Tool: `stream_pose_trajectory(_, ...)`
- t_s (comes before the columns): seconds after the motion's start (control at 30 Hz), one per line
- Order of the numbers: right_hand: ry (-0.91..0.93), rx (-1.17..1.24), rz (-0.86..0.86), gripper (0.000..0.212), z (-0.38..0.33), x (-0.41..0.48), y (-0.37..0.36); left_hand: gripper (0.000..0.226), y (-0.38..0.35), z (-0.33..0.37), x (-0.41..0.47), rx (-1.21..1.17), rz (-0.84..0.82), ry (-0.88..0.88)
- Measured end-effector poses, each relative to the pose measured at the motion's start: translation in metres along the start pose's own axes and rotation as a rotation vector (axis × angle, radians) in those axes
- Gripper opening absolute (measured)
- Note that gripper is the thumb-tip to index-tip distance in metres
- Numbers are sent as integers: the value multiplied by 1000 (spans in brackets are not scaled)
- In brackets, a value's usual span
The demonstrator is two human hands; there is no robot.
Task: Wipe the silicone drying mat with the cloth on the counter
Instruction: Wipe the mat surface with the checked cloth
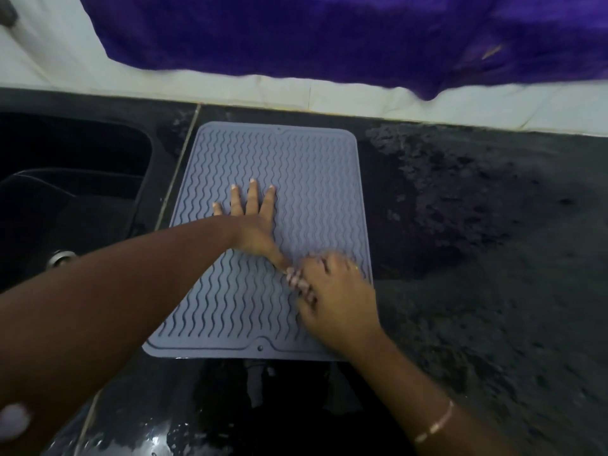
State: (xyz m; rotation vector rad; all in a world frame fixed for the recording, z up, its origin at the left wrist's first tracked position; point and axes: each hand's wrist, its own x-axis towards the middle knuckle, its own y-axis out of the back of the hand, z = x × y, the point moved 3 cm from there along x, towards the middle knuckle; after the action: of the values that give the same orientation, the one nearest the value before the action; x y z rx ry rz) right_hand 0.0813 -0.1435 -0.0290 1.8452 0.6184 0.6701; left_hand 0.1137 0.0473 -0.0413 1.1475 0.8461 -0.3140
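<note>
Silicone drying mat, grey-blue with wavy ribs and a raised border, lies flat on the dark speckled counter, long side running away from the person.

Edges: the mat's far edge stops short of the white wall, with a narrow band of counter between. Its left edge runs close beside a pale seam strip. Beyond that strip, left of the mat, is the black sink. The near edge has glossy wet counter in front of it. All four corners appear to sit down flat, though the near-right one is partly covered by the right forearm.

Open room: right of the mat the counter runs wide and bare-surfaced to the frame edge. A purple fabric hangs over the wall above the mat's far edge.

Hands: left hand lies flat on the mat's middle, fingers straight and spread wide, thumb stretched toward the mat's near-right part. Right hand is on that near-right part, just inside the right edge, blurred, fingers curled under and meeting the left thumb. Whether they grip anything cannot be told. It wears a ring, and there is a bracelet on the wrist.
</note>
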Motion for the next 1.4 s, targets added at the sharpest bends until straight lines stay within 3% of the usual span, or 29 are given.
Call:
stream_pose_trajectory(0.1,-45,106,-70,39,-2,-27,4,169,0,1,-2,-15,-17,-22)
stream_pose_trajectory(0.17,-202,443,-68,32,7,-23,13,170,-1,1,-3,-12,-16,-27)
stream_pose_trajectory(0.23,-359,808,41,34,18,-3,22,168,0,1,-3,-8,-7,-20)
stream_pose_trajectory(0.33,-465,974,267,29,30,44,39,166,0,1,-2,-2,0,-15)
stream_pose_trajectory(0.4,-520,1055,324,20,35,86,46,164,0,1,-2,5,-11,-21)
stream_pose_trajectory(0.47,-603,1204,278,16,40,130,48,163,1,1,-3,7,-24,-29)
stream_pose_trajectory(0.57,-638,1634,100,19,43,186,42,161,2,2,-4,8,-40,-42)
stream_pose_trajectory(0.63,-702,1481,40,28,54,208,34,160,2,3,-5,7,-44,-39)
stream_pose_trajectory(0.73,-731,570,83,39,84,223,32,160,2,3,-4,11,-40,-33)
stream_pose_trajectory(0.77,-696,416,158,41,87,223,35,160,2,3,-4,12,-40,-32)
stream_pose_trajectory(0.83,-569,354,323,41,81,223,39,160,2,3,-4,11,-43,-29)
stream_pose_trajectory(0.87,-491,332,321,42,73,223,36,160,2,3,-3,9,-44,-29)
stream_pose_trajectory(1.0,-278,-64,-87,49,57,220,-7,159,0,2,-3,1,-43,-30)
stream_pose_trajectory(1.07,-251,-257,-116,44,70,224,-13,158,-1,1,-2,-3,-40,-37)
stream_pose_trajectory(1.23,-407,-291,-136,54,102,249,-6,158,0,1,-1,-15,-41,-37)
stream_pose_trajectory(1.4,-387,-183,-208,56,91,236,6,158,1,2,-3,-4,-53,-18)
